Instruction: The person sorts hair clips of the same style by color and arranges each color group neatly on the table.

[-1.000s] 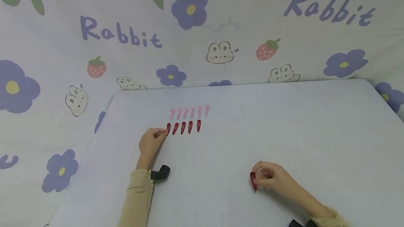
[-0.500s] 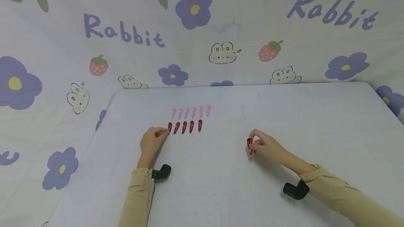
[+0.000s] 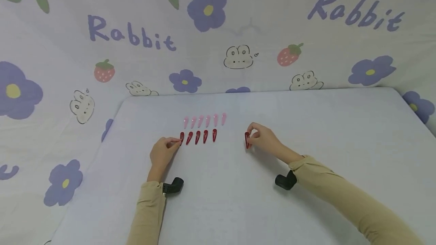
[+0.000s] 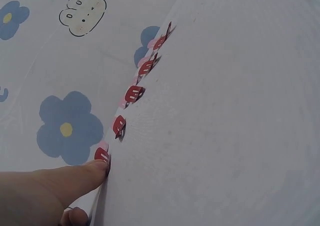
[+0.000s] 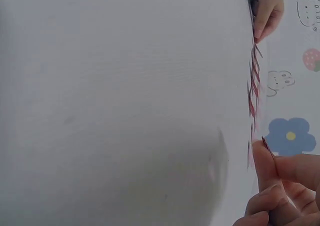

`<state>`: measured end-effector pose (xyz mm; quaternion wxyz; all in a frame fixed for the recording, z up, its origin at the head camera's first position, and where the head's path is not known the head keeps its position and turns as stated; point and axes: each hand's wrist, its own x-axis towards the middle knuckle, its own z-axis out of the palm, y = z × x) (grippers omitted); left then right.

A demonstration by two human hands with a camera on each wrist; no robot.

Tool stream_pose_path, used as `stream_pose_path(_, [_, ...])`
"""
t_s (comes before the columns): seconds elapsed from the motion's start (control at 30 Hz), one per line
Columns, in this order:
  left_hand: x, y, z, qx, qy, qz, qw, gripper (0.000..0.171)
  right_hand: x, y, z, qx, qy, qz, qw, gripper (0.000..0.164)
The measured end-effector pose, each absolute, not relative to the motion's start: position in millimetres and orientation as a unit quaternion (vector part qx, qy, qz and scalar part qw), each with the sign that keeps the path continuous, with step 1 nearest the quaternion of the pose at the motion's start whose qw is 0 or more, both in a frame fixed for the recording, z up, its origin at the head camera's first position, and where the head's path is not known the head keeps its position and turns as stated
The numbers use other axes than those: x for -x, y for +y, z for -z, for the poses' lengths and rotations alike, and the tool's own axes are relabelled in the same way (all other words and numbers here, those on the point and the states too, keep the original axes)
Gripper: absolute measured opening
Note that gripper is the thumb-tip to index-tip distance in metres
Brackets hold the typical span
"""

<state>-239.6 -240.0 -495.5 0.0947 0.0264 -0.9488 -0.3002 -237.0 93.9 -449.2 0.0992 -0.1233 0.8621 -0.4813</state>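
Observation:
My right hand pinches a dark red snap hair clip between thumb and forefinger, upright and to the right of the rows. In the right wrist view that hair clip shows edge-on at the fingertips. My left hand has its thumb and forefinger on the lower end of the leftmost red hair clip. The left wrist view shows a fingertip covering part of this hair clip. Several more red hair clips lie beside it in a row.
Just behind the red row, several pink hair clips form a second row. Both rows lie on a white table. A printed cloth with flowers, rabbits and strawberries hangs behind the table's far edge.
The right hand has travelled forward and to the left with its red hair clip, from the near right toward the end of the red row. The left hand stays at the leftmost clip.

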Motion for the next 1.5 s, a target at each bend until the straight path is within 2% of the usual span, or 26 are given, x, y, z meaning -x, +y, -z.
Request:
stream_pose_path(0.47, [239.1,-238.9,493.0,-0.028,-0.949,0.301,0.086,0.018,268.0,51.5,449.7,0.099,0.874,0.467,0.093,0.015])
stream_pose_path(0.83, [239.3,-240.3,494.3,-0.028,-0.951,0.296,0.087,0.018,283.0,27.1,459.0,0.093,0.847,0.502,0.148,0.011])
stream_pose_path(1.2, [238.5,-240.9,490.1,-0.026,-0.951,0.293,0.092,0.018,279.1,20.1,470.1,0.056,0.842,0.528,0.096,0.011])
stream_pose_path(1.5, [238.7,-238.9,491.2,-0.029,-0.951,0.294,0.086,0.018,276.4,19.0,480.2,0.06,0.891,0.45,0.018,0.015])
